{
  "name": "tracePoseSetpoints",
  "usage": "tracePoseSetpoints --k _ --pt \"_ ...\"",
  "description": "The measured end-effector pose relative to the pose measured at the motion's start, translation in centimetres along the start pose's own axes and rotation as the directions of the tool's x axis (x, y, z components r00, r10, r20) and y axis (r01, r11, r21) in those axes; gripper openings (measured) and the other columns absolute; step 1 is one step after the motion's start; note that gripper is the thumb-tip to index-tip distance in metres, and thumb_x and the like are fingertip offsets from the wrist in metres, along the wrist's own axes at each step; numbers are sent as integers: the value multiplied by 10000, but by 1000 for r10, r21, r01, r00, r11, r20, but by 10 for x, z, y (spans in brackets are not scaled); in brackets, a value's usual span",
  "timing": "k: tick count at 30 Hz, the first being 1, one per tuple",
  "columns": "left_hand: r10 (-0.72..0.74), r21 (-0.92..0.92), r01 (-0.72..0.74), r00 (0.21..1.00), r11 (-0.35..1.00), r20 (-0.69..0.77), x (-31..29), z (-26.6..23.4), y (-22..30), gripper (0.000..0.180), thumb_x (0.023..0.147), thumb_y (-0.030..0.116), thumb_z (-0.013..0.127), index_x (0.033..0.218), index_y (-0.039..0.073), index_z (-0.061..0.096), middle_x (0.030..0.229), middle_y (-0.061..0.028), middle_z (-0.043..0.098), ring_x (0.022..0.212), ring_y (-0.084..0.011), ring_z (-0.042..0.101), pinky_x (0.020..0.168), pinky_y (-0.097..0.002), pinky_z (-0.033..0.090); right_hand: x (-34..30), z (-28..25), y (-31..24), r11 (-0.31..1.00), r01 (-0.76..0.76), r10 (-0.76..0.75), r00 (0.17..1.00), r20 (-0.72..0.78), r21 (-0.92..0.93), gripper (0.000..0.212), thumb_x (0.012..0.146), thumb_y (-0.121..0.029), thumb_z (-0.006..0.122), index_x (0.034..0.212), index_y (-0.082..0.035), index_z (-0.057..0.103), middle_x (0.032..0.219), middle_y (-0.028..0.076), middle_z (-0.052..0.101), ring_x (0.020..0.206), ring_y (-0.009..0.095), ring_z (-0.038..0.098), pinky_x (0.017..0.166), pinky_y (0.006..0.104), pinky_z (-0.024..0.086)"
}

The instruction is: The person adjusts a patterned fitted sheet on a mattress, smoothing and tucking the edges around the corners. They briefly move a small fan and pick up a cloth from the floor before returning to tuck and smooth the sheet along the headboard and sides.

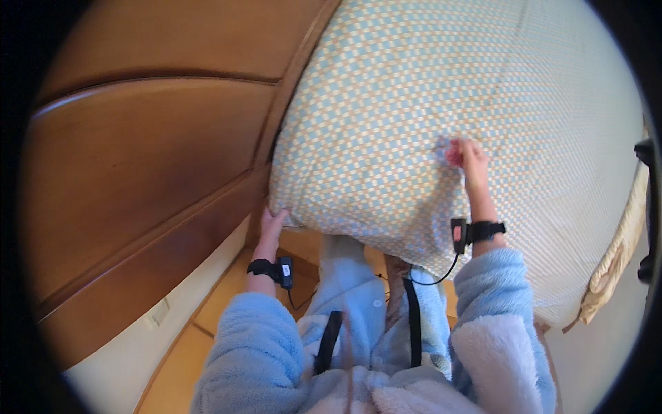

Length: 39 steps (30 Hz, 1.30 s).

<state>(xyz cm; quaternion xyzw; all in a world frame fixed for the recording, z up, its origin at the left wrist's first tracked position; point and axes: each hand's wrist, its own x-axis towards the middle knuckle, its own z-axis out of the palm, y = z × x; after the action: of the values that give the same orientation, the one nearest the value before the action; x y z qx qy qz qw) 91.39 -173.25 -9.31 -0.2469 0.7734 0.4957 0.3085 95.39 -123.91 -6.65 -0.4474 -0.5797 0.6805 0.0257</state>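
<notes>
A checked bed sheet [386, 124] in pale blue, cream and tan covers the mattress in front of me. Out over the sheet, my right hand [474, 160] is closed on a small fuzzy pink-red thing [453, 153] with a bluish part beside it. Its exact kind is too blurred to make out. My left hand [273, 222] is at the near left corner of the bed, beside the wooden headboard. Its thumb points toward the sheet's edge, and the other fingers are partly hidden, so its grip is unclear.
A brown wooden headboard [152, 138] rises along the left. Below it are a white wall with a socket plate [158, 312] and a tan floor [172, 372]. Black wrist straps with small cabled boxes are on both my forearms. Beige cloth [614, 255] hangs at the far right.
</notes>
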Motion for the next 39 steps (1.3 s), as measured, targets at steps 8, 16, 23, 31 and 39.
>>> tracePoseSetpoints --k 8,16,23,31,39 --pt "-15 504 185 947 843 -322 58 -1 -2 408 727 165 544 1062 -65 587 1057 -193 626 1004 -264 589 828 -329 439 -52 -138 45 598 -9 -493 785 -376 -802 443 872 -235 518 1203 56 479 1227 219 497 1102 321 503 912 385 414" --pt "418 690 58 758 722 -501 -71 43 33 403 782 125 581 1114 -87 498 1098 -252 534 1064 -375 487 958 -423 356 30 -55 24 431 285 -733 664 -148 -856 475 862 -266 464 1264 -13 439 1351 209 384 1278 358 317 1067 469 208" --pt "677 529 -835 301 -154 672 -64 283 121 540 800 227 569 1275 15 421 1295 -169 436 1237 -347 367 1024 -464 285 52 -13 17 339 371 -736 677 3 -865 536 887 -417 426 1330 -115 404 1399 72 373 1317 231 300 1084 490 141" --pt "432 225 -912 59 -343 900 -133 416 45 584 813 475 557 1331 244 414 1406 -155 314 1320 -345 242 987 -655 171 -121 -332 185 455 -507 -411 610 -677 -732 612 874 -404 446 1353 -32 359 1413 166 330 1328 304 260 1093 441 119" --pt "-66 6 -879 43 -478 997 -167 333 7 613 759 434 614 1328 362 398 1466 -123 198 1358 -368 117 992 -684 117 -236 -356 240 581 -762 -46 321 -946 -286 569 899 -404 418 1334 -38 383 1418 160 319 1330 275 258 1073 461 159"
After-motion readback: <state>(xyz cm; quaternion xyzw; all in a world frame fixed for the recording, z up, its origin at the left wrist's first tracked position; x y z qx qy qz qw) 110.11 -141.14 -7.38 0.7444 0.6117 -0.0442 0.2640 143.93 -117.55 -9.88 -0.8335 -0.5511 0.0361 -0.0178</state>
